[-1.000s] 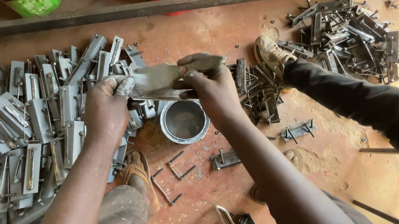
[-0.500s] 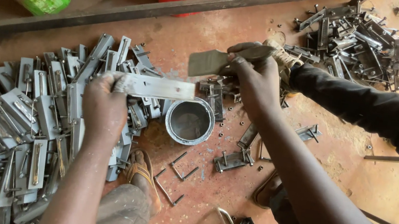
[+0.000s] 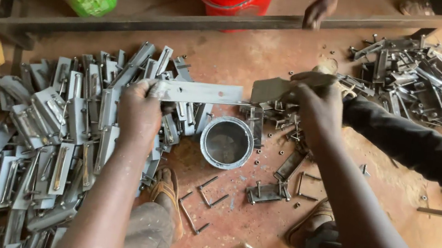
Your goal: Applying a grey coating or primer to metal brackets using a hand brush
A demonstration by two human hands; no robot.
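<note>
Gripping one end of a flat grey metal strip [image 3: 202,93], the left hand [image 3: 140,113] has its fingers clenched around it, above the floor. The strip's long axis runs left to right, its free end pointing toward the right hand [image 3: 319,111]. The right hand's fingers grasp a worn flat brush [image 3: 277,89], whose tip lies just beside that free end. A small metal tin [image 3: 226,142] stands on the floor directly below, between both hands.

Right hand [image 3: 317,105]: you pulled the paint scraper [image 3: 277,89] off the metal strip [image 3: 202,93], rightward.
Left hand [image 3: 140,110]: you levelled the strip.
</note>
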